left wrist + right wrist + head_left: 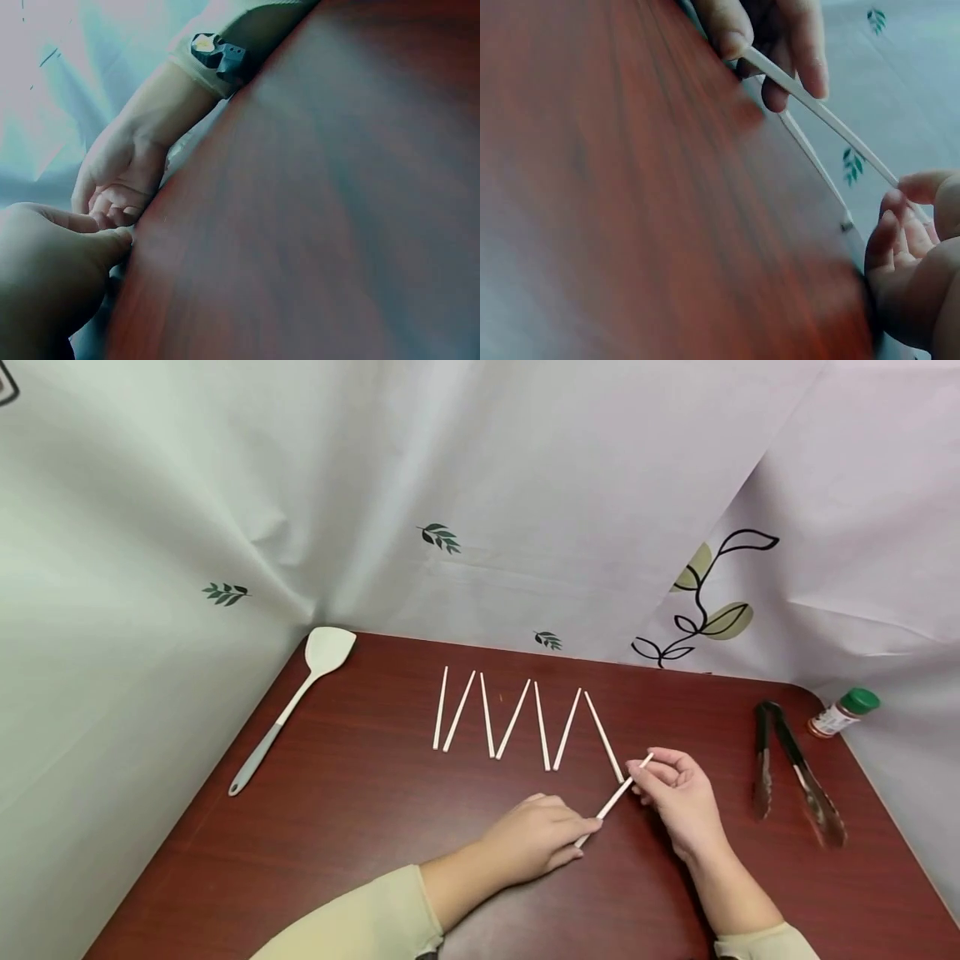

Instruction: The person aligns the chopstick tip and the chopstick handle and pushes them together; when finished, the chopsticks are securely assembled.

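A slim white chopstick [617, 798] slants between my two hands, each at one end. My left hand [536, 839] pinches its lower, near end between thumb and fingers. The far upper end is in the fingertips of my right hand [682, 793]. Several matching white chopsticks [513, 720] lie on the table in a zigzag row, their ends close together. The rightmost chopstick [603, 735] has its near end beside the held one and my right fingers. In the right wrist view the held chopstick [829, 116] spans the gap between both hands.
On the dark red table [337, 860], a white spatula with a grey handle [281, 718] lies at the left. To the right are black-handled metal tongs [798, 764] and a green-capped jar [840, 714]. Pale cloth with leaf prints [487, 568] hangs behind the table.
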The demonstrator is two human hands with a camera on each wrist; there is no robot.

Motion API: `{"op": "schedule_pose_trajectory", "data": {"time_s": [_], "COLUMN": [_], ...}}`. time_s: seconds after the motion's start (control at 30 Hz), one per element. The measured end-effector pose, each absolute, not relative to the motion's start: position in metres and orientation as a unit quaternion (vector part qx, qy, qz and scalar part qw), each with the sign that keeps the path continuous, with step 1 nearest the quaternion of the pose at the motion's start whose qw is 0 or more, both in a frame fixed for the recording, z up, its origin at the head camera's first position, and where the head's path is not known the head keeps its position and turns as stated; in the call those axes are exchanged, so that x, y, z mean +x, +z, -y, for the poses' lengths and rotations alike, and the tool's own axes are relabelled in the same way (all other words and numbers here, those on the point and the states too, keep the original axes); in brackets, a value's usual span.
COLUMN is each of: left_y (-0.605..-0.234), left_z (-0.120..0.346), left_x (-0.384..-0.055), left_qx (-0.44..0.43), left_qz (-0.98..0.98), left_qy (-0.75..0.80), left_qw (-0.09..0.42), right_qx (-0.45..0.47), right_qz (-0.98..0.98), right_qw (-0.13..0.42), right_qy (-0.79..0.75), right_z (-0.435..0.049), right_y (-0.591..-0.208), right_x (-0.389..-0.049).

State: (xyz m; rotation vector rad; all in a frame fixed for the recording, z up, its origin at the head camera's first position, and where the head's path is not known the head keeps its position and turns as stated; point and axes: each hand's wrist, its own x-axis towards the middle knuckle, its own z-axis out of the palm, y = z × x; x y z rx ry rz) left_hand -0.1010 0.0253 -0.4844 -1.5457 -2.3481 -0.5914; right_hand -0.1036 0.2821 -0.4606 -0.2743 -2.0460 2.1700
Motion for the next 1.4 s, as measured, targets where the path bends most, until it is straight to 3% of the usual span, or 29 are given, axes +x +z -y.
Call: {"op": "schedule_pose_trajectory", "data": {"time_s": [0.23, 0.37, 0.6, 0.87, 1.4], "left_y": [-0.484, -0.485, -0.486, -0.485, -0.482], "left_z": [-0.062, -0.081, -0.103, -0.113, -0.123], "left_x": [-0.109, -0.114, -0.12, -0.128, -0.146], "left_qx": [-0.47, -0.439, -0.407, -0.398, -0.394], "left_qz": [0.857, 0.875, 0.9, 0.902, 0.906], "left_qy": [-0.14, -0.118, -0.08, -0.065, -0.074], "left_qw": [0.159, 0.164, 0.135, 0.156, 0.138], "right_qx": [-0.094, -0.075, -0.072, -0.095, -0.049], "right_qz": [0.846, 0.892, 0.931, 0.948, 0.96], "right_qw": [0.192, 0.217, 0.156, 0.108, 0.106], "right_qy": [0.488, 0.39, 0.322, 0.285, 0.255], "right_z": [-0.303, -0.318, -0.333, -0.338, -0.334], "right_y": [-0.467, -0.469, -0.472, -0.47, -0.474], "right_x": [-0.118, -0.125, -0.135, -0.153, -0.175]}}
